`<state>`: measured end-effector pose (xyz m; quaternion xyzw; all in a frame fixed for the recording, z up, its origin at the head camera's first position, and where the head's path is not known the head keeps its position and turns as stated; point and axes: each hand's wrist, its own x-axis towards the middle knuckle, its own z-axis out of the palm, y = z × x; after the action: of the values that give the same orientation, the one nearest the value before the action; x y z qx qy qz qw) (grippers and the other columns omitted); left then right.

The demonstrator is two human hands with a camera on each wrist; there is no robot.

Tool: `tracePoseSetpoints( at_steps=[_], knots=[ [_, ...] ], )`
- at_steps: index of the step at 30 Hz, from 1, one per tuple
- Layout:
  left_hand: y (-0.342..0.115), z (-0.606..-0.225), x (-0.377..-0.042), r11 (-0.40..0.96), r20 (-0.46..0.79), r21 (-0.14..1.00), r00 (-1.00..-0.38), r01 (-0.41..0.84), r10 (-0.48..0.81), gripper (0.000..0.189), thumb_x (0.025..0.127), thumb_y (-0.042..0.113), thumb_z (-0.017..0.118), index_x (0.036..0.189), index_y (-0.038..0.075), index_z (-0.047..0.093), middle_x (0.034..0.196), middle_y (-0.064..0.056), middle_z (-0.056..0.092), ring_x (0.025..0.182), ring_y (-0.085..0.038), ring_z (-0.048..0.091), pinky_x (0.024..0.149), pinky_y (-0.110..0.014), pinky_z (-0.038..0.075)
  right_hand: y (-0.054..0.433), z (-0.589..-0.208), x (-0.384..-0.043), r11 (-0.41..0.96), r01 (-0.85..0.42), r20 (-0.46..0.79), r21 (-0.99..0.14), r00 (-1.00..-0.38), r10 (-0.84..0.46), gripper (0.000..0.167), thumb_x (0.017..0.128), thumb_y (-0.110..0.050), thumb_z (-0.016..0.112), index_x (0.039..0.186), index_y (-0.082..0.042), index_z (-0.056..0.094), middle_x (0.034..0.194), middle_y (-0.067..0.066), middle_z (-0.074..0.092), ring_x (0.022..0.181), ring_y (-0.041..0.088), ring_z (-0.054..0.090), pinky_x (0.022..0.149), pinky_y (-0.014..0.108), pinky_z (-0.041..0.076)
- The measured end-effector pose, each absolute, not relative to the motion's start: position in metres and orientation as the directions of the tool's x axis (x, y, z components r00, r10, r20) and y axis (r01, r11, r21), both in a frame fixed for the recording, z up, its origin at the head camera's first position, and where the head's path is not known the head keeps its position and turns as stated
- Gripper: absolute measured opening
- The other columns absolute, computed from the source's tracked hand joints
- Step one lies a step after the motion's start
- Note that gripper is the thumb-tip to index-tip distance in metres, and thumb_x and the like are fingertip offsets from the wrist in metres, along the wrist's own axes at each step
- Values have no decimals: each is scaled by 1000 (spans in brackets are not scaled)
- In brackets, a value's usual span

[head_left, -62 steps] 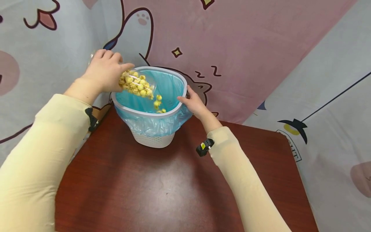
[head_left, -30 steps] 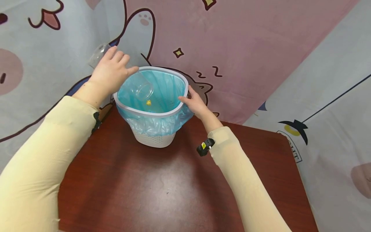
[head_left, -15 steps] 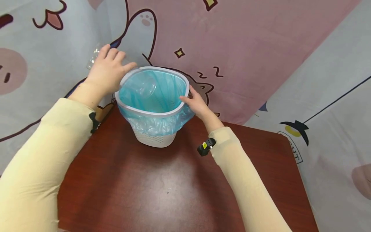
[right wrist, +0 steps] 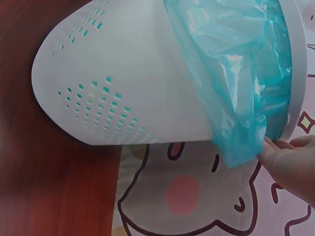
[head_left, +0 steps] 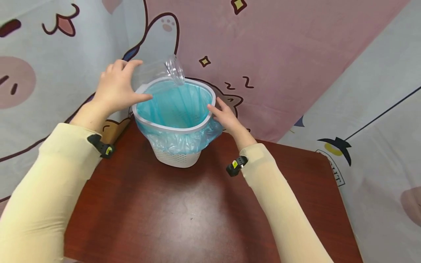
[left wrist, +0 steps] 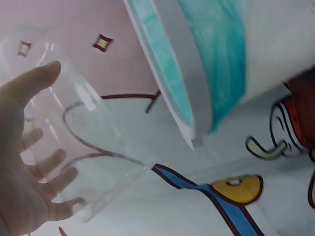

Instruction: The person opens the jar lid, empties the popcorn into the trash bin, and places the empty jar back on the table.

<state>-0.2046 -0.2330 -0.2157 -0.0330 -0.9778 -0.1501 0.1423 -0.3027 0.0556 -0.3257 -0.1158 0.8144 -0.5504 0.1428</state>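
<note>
My left hand (head_left: 115,86) grips a clear plastic jar (head_left: 156,71) above the left back part of a white trash can (head_left: 177,159). The jar lies tilted on its side, its mouth pointing right, and looks empty; in the left wrist view the fingers show through the jar's wall (left wrist: 103,132). A blue plastic bag (head_left: 177,104) lines the can and is folded down over the outside, under a light grey rim (head_left: 174,129). At the right side, my right hand (head_left: 227,116) pinches the rim, thumb over the top; the right wrist view shows its fingers against the folded bag (right wrist: 231,98).
The can stands at the back left of a dark reddish-brown table (head_left: 190,215), close to a cartoon-printed cloth (head_left: 279,65) hanging behind and beside it. Black straps with small boxes sit at both wrists.
Yellow popcorn fell from the jar into the can, until none shows in the jar. My left hand then turned the jar's mouth up from the can's opening. The right hand stayed at the rim.
</note>
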Motion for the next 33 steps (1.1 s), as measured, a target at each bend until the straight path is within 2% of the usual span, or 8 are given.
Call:
tracePoseSetpoints(
  at_steps=[3, 6, 10, 15, 25, 30, 33],
  knots=[
    [-228, -215, -200, 932, 304, 339, -952, 129, 21, 90, 77, 41, 72, 148, 14, 24, 144, -26, 32, 128, -48, 32, 105, -63, 21, 60, -323, -302, 358, -26, -106, -933, -932, -345, 69, 97, -40, 45, 152, -17, 10, 156, 9, 20, 136, 28, 36, 109, 38, 33],
    [-221, -212, -196, 920, 342, 356, -939, 165, 36, 88, 77, 45, 70, 147, 13, 27, 143, -21, 39, 127, -44, 36, 105, -62, 21, 68, -320, -300, 403, -77, -73, -912, -936, -345, 66, 98, -42, 41, 151, -15, 13, 156, 8, 20, 139, 28, 30, 113, 41, 27],
    [-209, -206, -190, 873, 378, 437, -925, 217, 40, 85, 77, 46, 70, 145, 13, 31, 139, -16, 48, 125, -36, 44, 103, -57, 29, 85, -319, -296, 456, -133, -38, -880, -937, -347, 65, 98, -43, 39, 151, -15, 14, 156, 8, 18, 143, 25, 21, 116, 41, 19],
    [-192, -198, -182, 781, 372, 563, -927, 270, 53, 80, 77, 45, 70, 142, 15, 34, 134, -13, 52, 122, -30, 49, 99, -52, 38, 112, -323, -295, 482, -144, -43, -864, -933, -357, 67, 98, -40, 39, 151, -13, 9, 155, 14, 18, 143, 27, 18, 116, 44, 17],
    [-143, -201, -178, 647, 327, 648, -914, 403, 241, 73, 76, 35, 74, 133, 7, 38, 127, -12, 56, 115, -25, 54, 98, -40, 44, 161, -343, -291, 569, -108, -95, -815, -944, -316, 70, 97, -46, 39, 152, -18, 6, 156, 14, 16, 143, 31, 18, 113, 49, 23],
    [-117, -217, -181, 575, 278, 699, -902, 425, 329, 74, 75, 32, 76, 133, 8, 36, 127, -12, 56, 116, -23, 54, 98, -37, 44, 183, -351, -286, 637, -144, -79, -758, -948, -308, 71, 98, -44, 39, 151, -12, 5, 155, 19, 14, 142, 37, 18, 115, 48, 17],
    [-102, -231, -181, 581, 277, 674, -885, 456, 374, 74, 74, 36, 76, 131, 10, 37, 125, -8, 58, 114, -21, 54, 95, -38, 44, 195, -355, -281, 652, -132, -98, -747, -948, -304, 73, 98, -45, 39, 151, -12, 3, 155, 20, 12, 142, 38, 16, 115, 48, 16]
  ],
)
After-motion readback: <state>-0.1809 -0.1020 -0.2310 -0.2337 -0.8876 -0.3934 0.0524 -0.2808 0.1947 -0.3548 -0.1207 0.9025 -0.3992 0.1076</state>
